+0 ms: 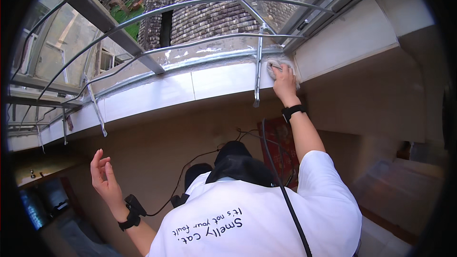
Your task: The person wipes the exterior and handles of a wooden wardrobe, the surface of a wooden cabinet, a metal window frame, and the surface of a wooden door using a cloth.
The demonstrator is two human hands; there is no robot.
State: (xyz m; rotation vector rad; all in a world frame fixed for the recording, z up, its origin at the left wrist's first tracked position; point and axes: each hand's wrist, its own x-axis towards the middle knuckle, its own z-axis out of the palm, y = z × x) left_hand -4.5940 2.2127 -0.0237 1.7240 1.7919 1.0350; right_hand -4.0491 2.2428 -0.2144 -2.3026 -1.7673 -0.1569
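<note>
Fingers [284, 69] of the right hand [286, 84] are bent and close together over a bunched grey cloth [271, 68], gripping it against the white sill [223, 81] at its far right corner, beside the side wall [345, 50] and just right of a metal strut [258, 74]. The left hand [104, 179] hangs in the air off the sill's near edge, toward its left end, fingers loosely curled and thumb apart, with nothing visible in its grasp, near another strut's [97, 112] lower tip.
</note>
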